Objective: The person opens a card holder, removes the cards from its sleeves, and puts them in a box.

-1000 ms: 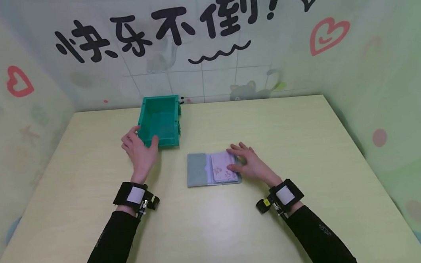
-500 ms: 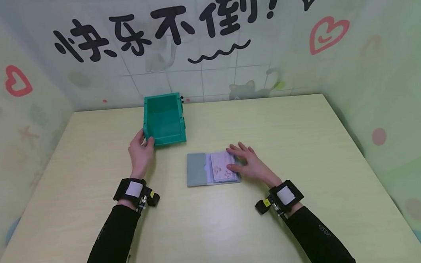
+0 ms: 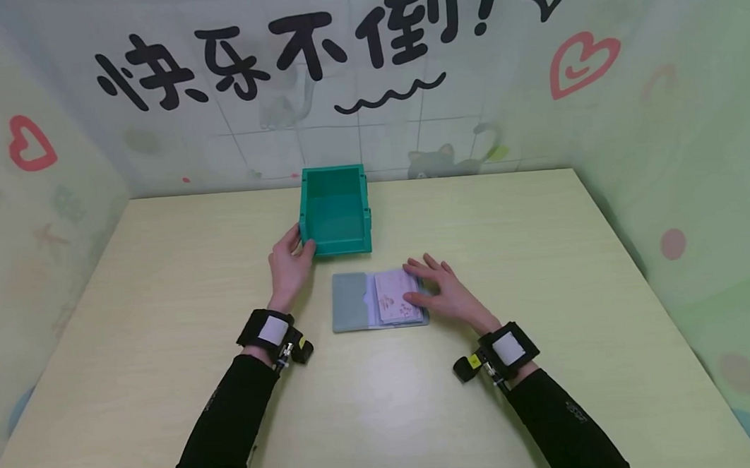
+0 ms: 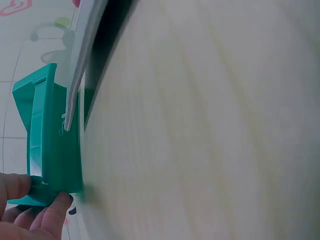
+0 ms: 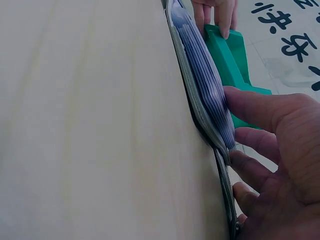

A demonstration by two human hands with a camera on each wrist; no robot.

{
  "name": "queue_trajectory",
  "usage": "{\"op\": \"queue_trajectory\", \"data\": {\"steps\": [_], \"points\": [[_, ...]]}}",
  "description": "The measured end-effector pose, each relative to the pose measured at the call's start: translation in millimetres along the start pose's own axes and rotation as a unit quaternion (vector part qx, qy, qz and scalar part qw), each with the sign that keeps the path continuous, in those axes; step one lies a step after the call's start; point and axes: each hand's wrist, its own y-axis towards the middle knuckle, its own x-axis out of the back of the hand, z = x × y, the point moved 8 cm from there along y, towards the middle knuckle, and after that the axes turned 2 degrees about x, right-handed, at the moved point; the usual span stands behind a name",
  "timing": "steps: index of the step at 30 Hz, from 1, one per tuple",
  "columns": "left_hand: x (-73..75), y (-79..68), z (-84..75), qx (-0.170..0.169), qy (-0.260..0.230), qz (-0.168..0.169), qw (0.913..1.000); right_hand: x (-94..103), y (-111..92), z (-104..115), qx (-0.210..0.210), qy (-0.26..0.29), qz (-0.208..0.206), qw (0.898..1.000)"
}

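Note:
A green plastic bin (image 3: 340, 246) stands at the back of the table, its inside bare. My left hand (image 3: 290, 267) grips its near left corner, thumb over the front rim and fingers along the side, as the left wrist view shows at the bin wall (image 4: 62, 150). In front of the bin lies an open notebook (image 3: 349, 302) with a grey cover and a thick stack of light purple pages (image 3: 394, 300) on its right half. My right hand (image 3: 444, 290) rests at the right edge of these pages, fingers loosely spread. Close up, the thumb (image 5: 255, 105) touches the page edges (image 5: 205, 75).
The pale wooden table (image 3: 384, 403) ends at a back wall (image 3: 230, 150) with large black lettering, just behind the bin. Printed side walls (image 3: 684, 175) stand left and right. Each wrist wears a black strap with a small camera (image 3: 301, 351).
My left hand has taken hold of the bin's corner and slid the bin to the right, until it stands behind the notebook. The right hand and the notebook have stayed in place.

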Motion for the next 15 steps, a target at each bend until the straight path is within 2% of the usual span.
{"op": "queue_trajectory", "data": {"steps": [11,15], "points": [[-21.5,-0.5,-6.1,0.005,-0.017,0.025,0.9995,0.5,-1,-2,-0.005,-0.002,-0.005,1.0],[-20.8,-8.9,-11.4,-0.012,0.026,0.012,0.9995,0.0,-1,-3,-0.007,-0.001,-0.003,1.0]]}}
